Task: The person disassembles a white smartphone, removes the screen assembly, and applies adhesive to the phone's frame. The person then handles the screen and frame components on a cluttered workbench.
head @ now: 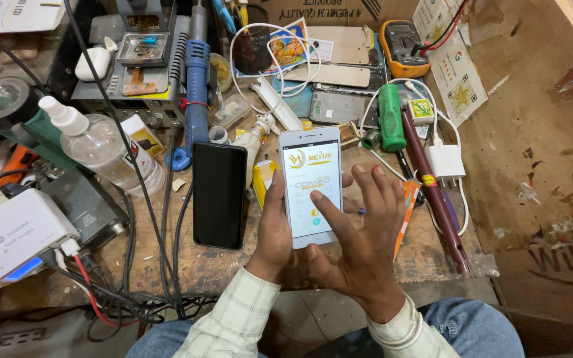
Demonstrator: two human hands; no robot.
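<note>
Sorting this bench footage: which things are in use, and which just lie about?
In use: white phone, left hand, right hand.
Lying about: black phone, spray bottle, green screwdriver, white charger, yellow meter.

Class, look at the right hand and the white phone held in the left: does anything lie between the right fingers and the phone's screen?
Nothing visible does. The left hand grips the white phone by its left edge, and the right hand already has a finger laid on the lit screen. The black phone lies apart, left of both.

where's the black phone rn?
Head view: the black phone lies screen-up on the bench, left of centre, just left of the left hand holding the white phone.
</note>
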